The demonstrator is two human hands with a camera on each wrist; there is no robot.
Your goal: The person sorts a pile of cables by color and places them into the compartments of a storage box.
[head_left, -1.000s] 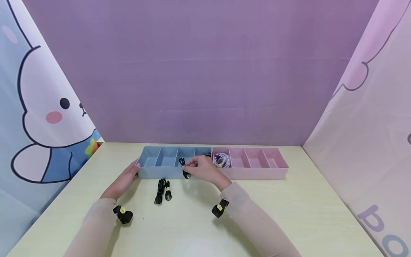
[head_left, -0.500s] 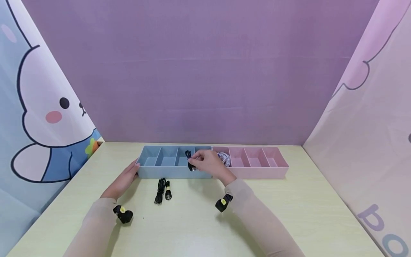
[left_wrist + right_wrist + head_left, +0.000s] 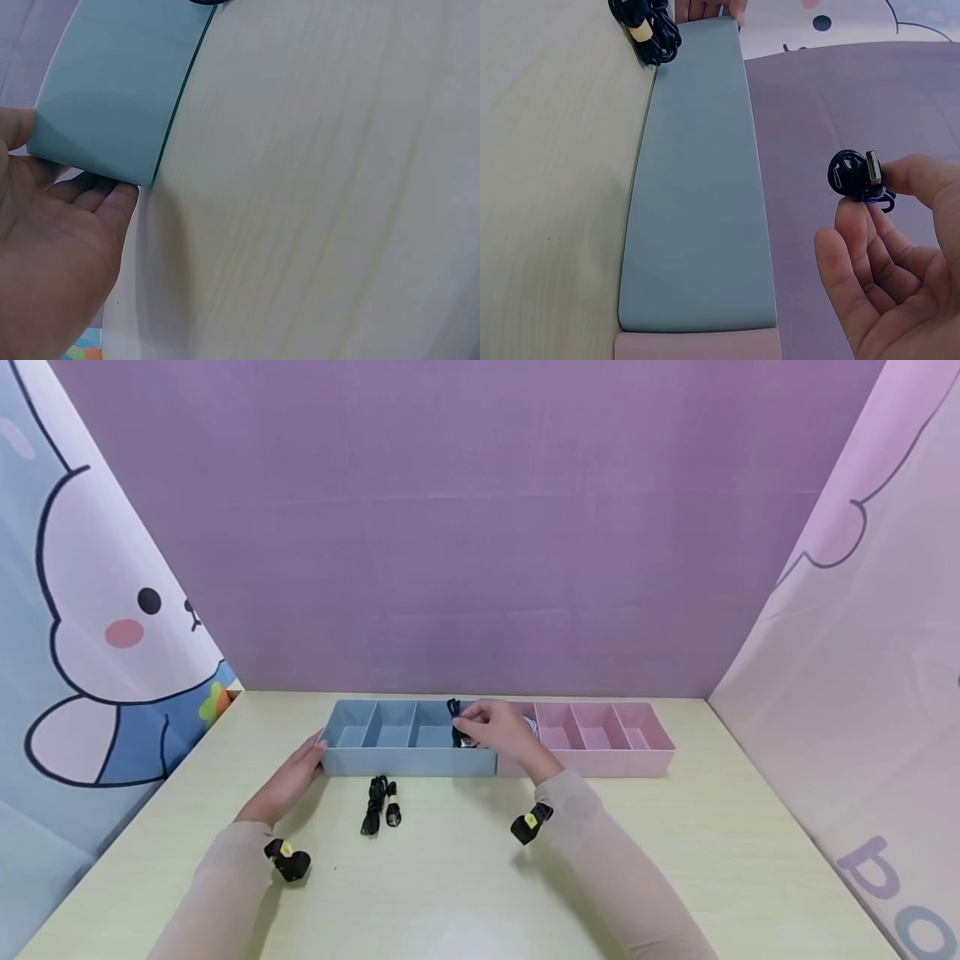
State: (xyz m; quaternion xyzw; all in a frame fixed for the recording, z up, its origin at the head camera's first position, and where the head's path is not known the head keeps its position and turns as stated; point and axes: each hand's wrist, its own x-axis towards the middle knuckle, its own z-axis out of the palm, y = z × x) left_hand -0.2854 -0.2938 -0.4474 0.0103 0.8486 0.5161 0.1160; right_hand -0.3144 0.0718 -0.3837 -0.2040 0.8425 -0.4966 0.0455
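Note:
A coiled black USB cable, its metal plug showing, is pinched between the thumb and fingers of my right hand. In the head view the cable hangs over the rightmost compartment of the blue divided box. My left hand touches the left end of that box, fingers along the end wall and thumb at the front corner. On the table before the box lie a larger black cable bundle and a smaller black cable, side by side. My right hand covers much of the rightmost blue compartment.
A pink divided box adjoins the blue one on the right. A white cable in its first compartment is mostly hidden by my right hand. Behind the boxes stands a purple backdrop, with printed cloth panels on both sides.
My right hand has carried the black USB cable rightward and slightly up, from the front of the blue box to over its rightmost compartment. My left hand has stayed in place.

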